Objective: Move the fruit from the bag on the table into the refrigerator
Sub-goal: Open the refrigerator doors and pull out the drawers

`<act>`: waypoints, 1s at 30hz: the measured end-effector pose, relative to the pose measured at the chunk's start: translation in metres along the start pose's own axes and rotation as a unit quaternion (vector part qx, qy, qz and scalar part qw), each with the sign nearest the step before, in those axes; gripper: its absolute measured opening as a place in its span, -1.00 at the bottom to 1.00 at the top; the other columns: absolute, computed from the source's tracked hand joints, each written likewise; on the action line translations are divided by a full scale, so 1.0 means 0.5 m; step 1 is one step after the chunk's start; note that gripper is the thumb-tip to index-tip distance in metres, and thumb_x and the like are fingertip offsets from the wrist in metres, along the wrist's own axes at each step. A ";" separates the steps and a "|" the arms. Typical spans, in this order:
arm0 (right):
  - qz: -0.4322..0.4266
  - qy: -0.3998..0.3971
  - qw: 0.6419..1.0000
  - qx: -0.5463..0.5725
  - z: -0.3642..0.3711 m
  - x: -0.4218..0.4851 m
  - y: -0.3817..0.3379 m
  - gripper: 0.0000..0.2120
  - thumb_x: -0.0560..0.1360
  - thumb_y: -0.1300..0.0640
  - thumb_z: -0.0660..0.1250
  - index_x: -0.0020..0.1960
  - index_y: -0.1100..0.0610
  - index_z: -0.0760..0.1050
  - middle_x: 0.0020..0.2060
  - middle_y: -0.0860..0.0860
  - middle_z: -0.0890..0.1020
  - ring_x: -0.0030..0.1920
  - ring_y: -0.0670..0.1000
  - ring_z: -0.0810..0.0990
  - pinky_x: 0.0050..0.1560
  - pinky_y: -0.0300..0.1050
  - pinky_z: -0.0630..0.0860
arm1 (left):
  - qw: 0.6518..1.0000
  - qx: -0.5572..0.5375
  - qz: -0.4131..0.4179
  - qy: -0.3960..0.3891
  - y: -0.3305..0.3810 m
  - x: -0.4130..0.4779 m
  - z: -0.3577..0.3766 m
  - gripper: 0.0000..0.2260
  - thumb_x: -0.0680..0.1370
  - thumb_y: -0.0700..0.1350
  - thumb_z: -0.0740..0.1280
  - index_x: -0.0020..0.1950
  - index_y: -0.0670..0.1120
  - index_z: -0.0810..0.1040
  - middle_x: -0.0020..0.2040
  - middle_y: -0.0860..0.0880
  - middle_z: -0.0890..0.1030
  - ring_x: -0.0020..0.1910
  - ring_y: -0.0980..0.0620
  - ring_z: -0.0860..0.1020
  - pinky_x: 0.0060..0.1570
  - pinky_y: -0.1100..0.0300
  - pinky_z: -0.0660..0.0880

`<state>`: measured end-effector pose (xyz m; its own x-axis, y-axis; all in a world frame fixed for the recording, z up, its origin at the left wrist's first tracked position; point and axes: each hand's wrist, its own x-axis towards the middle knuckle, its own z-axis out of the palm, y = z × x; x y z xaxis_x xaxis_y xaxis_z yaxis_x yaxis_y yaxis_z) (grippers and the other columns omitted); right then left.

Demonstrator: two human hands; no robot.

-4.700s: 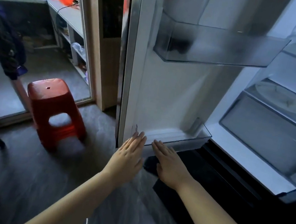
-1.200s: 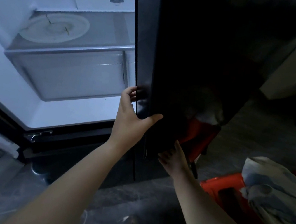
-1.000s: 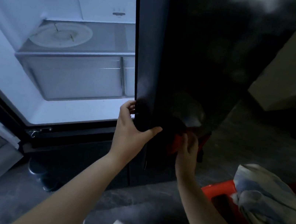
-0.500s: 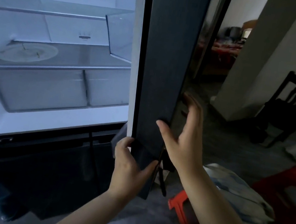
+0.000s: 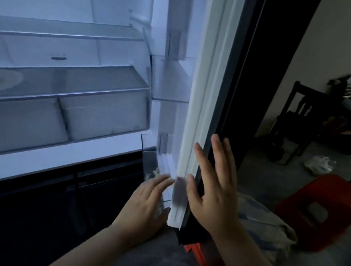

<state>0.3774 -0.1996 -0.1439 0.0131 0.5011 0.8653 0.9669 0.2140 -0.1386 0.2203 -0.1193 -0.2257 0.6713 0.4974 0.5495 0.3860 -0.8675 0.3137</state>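
Inside, refrigerator (image 5: 68, 51) lit, shelves bare.

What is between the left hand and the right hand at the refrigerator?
In the head view, the bottom edge of the open refrigerator door stands between the left hand and the right hand.

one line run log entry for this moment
stage: opening fridge | left hand: open, at door bottom edge | right hand: open, flat on door | fruit: none visible
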 end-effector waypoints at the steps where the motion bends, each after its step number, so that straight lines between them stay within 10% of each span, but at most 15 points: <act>1: 0.011 -0.003 1.000 -0.012 -0.004 -0.003 0.015 -0.48 0.49 0.21 0.32 0.42 0.19 0.28 0.47 0.17 0.14 0.50 0.23 0.08 0.45 0.14 0.15 | 0.999 0.008 -0.017 -0.028 -0.013 0.000 0.008 -0.43 0.48 0.03 0.27 0.45 -0.07 0.23 0.44 -0.07 0.32 0.42 0.02 0.27 0.39 0.06 0.26; 8: 0.088 0.012 0.993 -0.072 -0.041 -0.015 0.095 -0.50 0.47 0.25 0.31 0.39 0.30 0.33 0.47 0.24 0.09 0.50 0.27 0.01 0.47 0.12 0.09 | 0.959 0.076 -0.039 -0.271 -0.054 0.006 0.086 -0.32 0.44 0.23 -0.12 0.54 0.06 -0.13 0.51 0.11 -0.23 0.49 0.07 -0.29 0.50 0.07 -0.10; 12: 0.111 -0.017 0.991 -0.075 -0.012 -0.082 0.094 -0.51 0.46 0.26 0.25 0.39 0.29 0.34 0.45 0.23 0.22 0.50 0.21 0.08 0.44 0.16 0.16 | 0.947 0.106 -0.009 -0.304 -0.027 0.036 0.118 -0.36 0.53 0.01 0.01 0.53 0.04 -0.24 0.51 0.06 -0.30 0.49 0.04 -0.31 0.49 0.06 -0.16; 18: 0.234 -0.330 0.909 -0.101 0.086 -0.260 0.154 -0.44 0.59 0.00 0.01 0.52 0.21 0.04 0.49 0.05 -0.04 0.51 0.08 -0.11 0.45 0.12 0.17 | 0.942 0.117 0.022 -0.313 0.001 0.085 0.163 -0.36 0.59 -0.14 0.09 0.53 0.03 -0.26 0.46 0.10 -0.33 0.50 0.08 -0.26 0.46 0.13 -0.22; 30: 0.287 -0.371 0.872 -0.138 0.061 -0.228 0.326 -0.36 0.57 0.28 0.19 0.53 0.18 -0.08 0.53 0.03 -0.12 0.53 -0.01 -0.13 0.49 -0.08 0.08 | 0.931 0.114 -0.026 -0.344 0.103 0.201 0.264 -0.34 0.58 -0.22 0.08 0.53 -0.02 -0.27 0.53 0.02 -0.30 0.51 0.01 -0.26 0.49 0.00 -0.15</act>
<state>0.5256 -0.1964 -0.2799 0.4464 0.8857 0.1271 0.8807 -0.4098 -0.2377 0.3913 -0.1138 -0.2564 0.8646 0.4895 -0.1137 0.5006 -0.8587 0.1095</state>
